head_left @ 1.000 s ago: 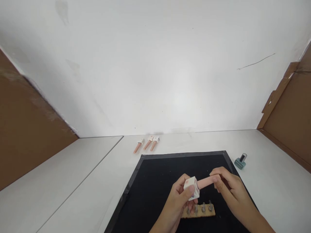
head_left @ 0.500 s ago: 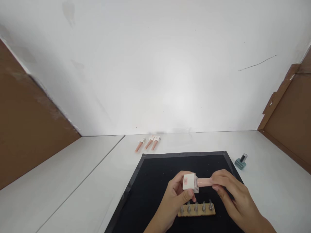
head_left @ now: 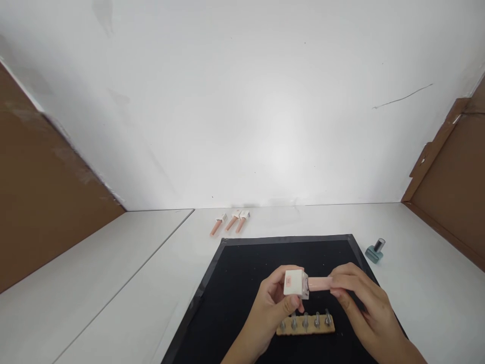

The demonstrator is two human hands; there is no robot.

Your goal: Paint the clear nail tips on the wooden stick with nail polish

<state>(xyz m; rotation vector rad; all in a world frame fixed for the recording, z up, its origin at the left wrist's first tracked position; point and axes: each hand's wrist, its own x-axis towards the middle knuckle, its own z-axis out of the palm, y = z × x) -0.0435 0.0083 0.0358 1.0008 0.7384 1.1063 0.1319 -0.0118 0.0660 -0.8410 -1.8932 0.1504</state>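
A nail polish bottle (head_left: 293,283) with a white square body lies sideways in the air above the black mat. My left hand (head_left: 273,303) is closed around its body, thumb below and fingers behind. The long pink cap (head_left: 319,284) points right, its far end pinched between the thumb and fingers of my right hand (head_left: 359,303). Cap and body are still together at the neck. Just below the hands lies a tan strip (head_left: 305,326) with several small clear upright pieces along it; my left hand partly covers its left end.
The black mat (head_left: 242,293) lies on a white table (head_left: 151,303). Past its far left corner lie three similar pink-capped bottles (head_left: 232,222). A teal nail polish bottle (head_left: 375,252) is off its right edge. Brown cardboard panels (head_left: 450,187) flank the white back wall (head_left: 265,101).
Both hands keep the same hold on the bottle and cap. The whole view has shifted very slightly; little else differs.
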